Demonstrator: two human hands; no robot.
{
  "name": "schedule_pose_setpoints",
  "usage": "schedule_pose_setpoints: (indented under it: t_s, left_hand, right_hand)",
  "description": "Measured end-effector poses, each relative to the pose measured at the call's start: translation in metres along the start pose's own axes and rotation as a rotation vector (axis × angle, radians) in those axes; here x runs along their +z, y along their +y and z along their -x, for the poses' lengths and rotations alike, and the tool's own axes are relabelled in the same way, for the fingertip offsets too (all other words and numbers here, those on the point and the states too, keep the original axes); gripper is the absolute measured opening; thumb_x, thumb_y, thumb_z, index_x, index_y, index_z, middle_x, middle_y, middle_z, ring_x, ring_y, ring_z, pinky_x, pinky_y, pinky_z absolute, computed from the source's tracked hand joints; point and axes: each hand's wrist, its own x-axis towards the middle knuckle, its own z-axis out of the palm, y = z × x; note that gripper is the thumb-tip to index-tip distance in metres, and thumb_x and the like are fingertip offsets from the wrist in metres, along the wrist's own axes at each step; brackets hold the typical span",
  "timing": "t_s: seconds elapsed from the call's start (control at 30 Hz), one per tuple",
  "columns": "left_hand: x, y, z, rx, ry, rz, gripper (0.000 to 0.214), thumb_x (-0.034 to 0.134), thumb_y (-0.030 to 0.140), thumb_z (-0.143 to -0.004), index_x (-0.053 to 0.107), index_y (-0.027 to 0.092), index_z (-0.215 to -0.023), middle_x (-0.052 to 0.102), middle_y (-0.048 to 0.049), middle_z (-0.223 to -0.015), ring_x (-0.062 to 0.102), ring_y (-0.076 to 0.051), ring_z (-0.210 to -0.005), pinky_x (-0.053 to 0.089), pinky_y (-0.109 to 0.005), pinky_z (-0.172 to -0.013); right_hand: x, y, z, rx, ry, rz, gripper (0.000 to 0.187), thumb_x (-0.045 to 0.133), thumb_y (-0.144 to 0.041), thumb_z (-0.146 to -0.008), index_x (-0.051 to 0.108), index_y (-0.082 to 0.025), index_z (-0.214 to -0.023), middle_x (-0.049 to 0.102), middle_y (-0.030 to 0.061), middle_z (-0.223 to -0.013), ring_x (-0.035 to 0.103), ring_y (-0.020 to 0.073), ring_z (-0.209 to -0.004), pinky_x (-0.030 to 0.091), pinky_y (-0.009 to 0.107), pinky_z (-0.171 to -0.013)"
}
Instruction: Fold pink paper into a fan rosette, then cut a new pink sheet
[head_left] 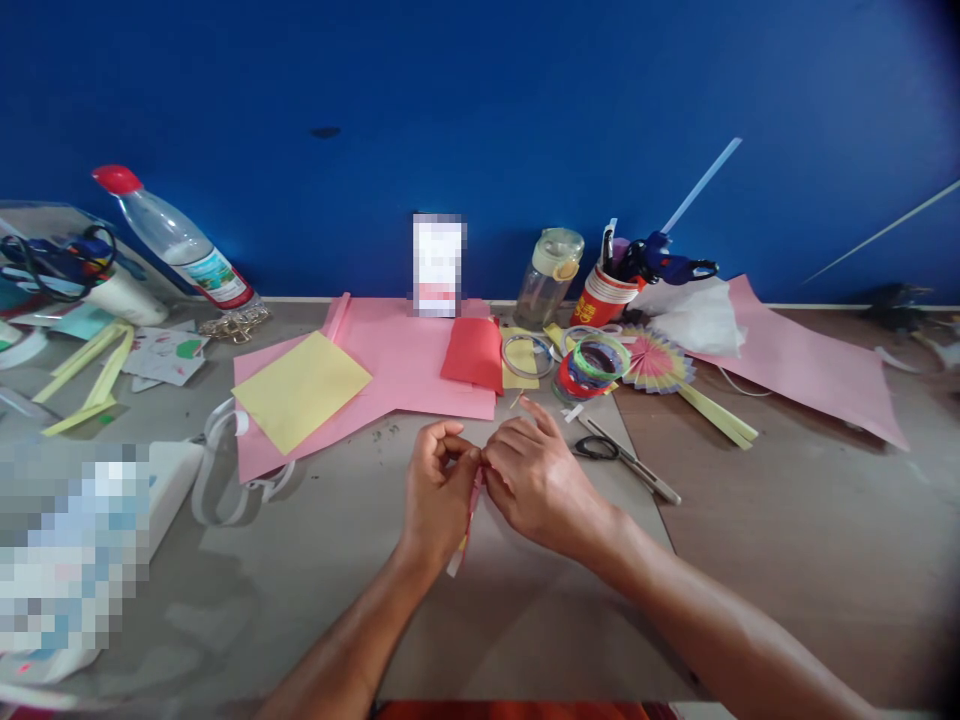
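Note:
My left hand (439, 490) and my right hand (536, 480) meet over the grey table, both pinching a narrow folded strip of pink and yellow paper (466, 530) that hangs down between them. Fingers of both hands are closed on its top end; my right index finger points outward. Just beyond lie a pink sheet (405, 365), a yellow square sheet (301, 388) and a red folded paper (474, 352). Scissors (626, 458) lie to the right of my right hand.
Tape rolls (592, 368) sit behind the hands, with a clear jar (547, 275), a red cup of tools (606, 290) and a paper fan (656, 360). A plastic bottle (176, 240) leans at the left wall. Another pink sheet (795, 365) lies right.

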Motion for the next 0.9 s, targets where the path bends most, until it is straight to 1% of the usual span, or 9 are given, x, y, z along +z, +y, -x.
schedule_pose_setpoints:
  t_s: [0.27, 0.43, 0.5, 0.57, 0.63, 0.67, 0.73, 0.8, 0.9]
  left_hand:
    - [-0.001, -0.001, 0.000, -0.006, 0.013, -0.008, 0.027, 0.060, 0.020, -0.076, 0.048, 0.020, -0.100, 0.059, 0.0036, -0.071, 0.056, -0.010, -0.062, 0.045, -0.023, -0.059]
    - [0.000, 0.002, 0.000, 0.012, 0.008, 0.013, 0.027, 0.061, 0.020, -0.076, 0.048, 0.020, -0.099, 0.058, 0.0047, -0.070, 0.056, -0.009, -0.060, 0.045, -0.021, -0.058]
    - [0.002, 0.004, 0.000, 0.033, 0.016, 0.037, 0.027, 0.062, 0.021, -0.075, 0.048, 0.020, -0.098, 0.058, 0.0051, -0.070, 0.056, -0.009, -0.059, 0.045, -0.020, -0.058]
    - [0.003, 0.005, 0.000, 0.035, 0.016, 0.052, 0.028, 0.063, 0.021, -0.074, 0.049, 0.020, -0.098, 0.058, 0.0051, -0.070, 0.056, -0.008, -0.059, 0.045, -0.020, -0.057]
    - [0.003, 0.004, 0.001, 0.026, 0.009, 0.053, 0.028, 0.063, 0.022, -0.075, 0.049, 0.020, -0.099, 0.058, 0.0048, -0.071, 0.056, -0.009, -0.060, 0.046, -0.020, -0.057]
    - [0.002, 0.004, 0.001, 0.032, 0.000, 0.048, 0.028, 0.063, 0.022, -0.075, 0.049, 0.020, -0.099, 0.058, 0.0045, -0.071, 0.057, -0.009, -0.061, 0.046, -0.020, -0.057]
    - [0.000, 0.002, 0.001, 0.061, -0.012, 0.024, 0.028, 0.064, 0.023, -0.075, 0.050, 0.020, -0.100, 0.060, 0.0033, -0.073, 0.058, -0.010, -0.063, 0.046, -0.020, -0.059]
    - [-0.001, 0.001, 0.002, 0.097, -0.010, 0.001, 0.029, 0.065, 0.025, -0.075, 0.050, 0.020, -0.099, 0.062, 0.0022, -0.074, 0.059, -0.010, -0.064, 0.046, -0.020, -0.059]
    - [-0.002, 0.002, 0.001, 0.111, 0.005, -0.008, 0.029, 0.066, 0.024, -0.074, 0.051, 0.019, -0.098, 0.062, 0.0020, -0.073, 0.059, -0.010, -0.064, 0.045, -0.020, -0.059]
  right_hand:
    - [0.007, 0.001, 0.001, -0.011, 0.017, -0.014, 0.017, 0.047, -0.018, -0.085, 0.057, -0.016, -0.072, 0.060, 0.0057, -0.074, 0.052, 0.0184, -0.077, 0.027, 0.046, -0.103]
    - [-0.004, 0.006, -0.004, 0.064, 0.052, -0.211, 0.014, 0.051, -0.015, -0.082, 0.058, -0.017, -0.070, 0.061, 0.0037, -0.070, 0.055, 0.0174, -0.074, 0.034, 0.044, -0.097]
    - [-0.011, 0.011, -0.005, 0.111, 0.123, -0.325, 0.008, 0.054, -0.013, -0.079, 0.061, -0.017, -0.079, 0.064, 0.0054, -0.079, 0.056, 0.0186, -0.080, 0.040, 0.039, -0.089]
    - [-0.015, 0.014, -0.005, 0.151, 0.158, -0.442, 0.020, 0.053, -0.009, -0.078, 0.061, -0.016, -0.095, 0.064, 0.0089, -0.098, 0.057, 0.0185, -0.087, 0.045, 0.033, -0.080]
    - [-0.015, 0.017, -0.006, 0.182, 0.108, -0.547, 0.033, 0.050, -0.005, -0.077, 0.059, -0.016, -0.107, 0.060, 0.0108, -0.112, 0.058, 0.0164, -0.089, 0.046, 0.027, -0.072]
    - [-0.014, 0.017, -0.006, 0.193, 0.060, -0.583, 0.036, 0.049, -0.004, -0.077, 0.059, -0.017, -0.109, 0.060, 0.0105, -0.113, 0.059, 0.0154, -0.087, 0.046, 0.025, -0.070]
    - [-0.011, 0.017, -0.007, 0.229, -0.031, -0.618, 0.033, 0.050, -0.003, -0.076, 0.063, -0.017, -0.104, 0.064, 0.0083, -0.103, 0.059, 0.0147, -0.082, 0.045, 0.024, -0.068]
    - [-0.007, 0.017, -0.008, 0.275, -0.090, -0.639, 0.025, 0.052, -0.004, -0.076, 0.066, -0.016, -0.092, 0.066, 0.0046, -0.088, 0.059, 0.0137, -0.076, 0.043, 0.024, -0.066]
    - [-0.004, 0.019, -0.009, 0.304, -0.087, -0.686, 0.020, 0.051, -0.003, -0.076, 0.066, -0.016, -0.076, 0.063, 0.0010, -0.074, 0.056, 0.0112, -0.068, 0.042, 0.022, -0.063]
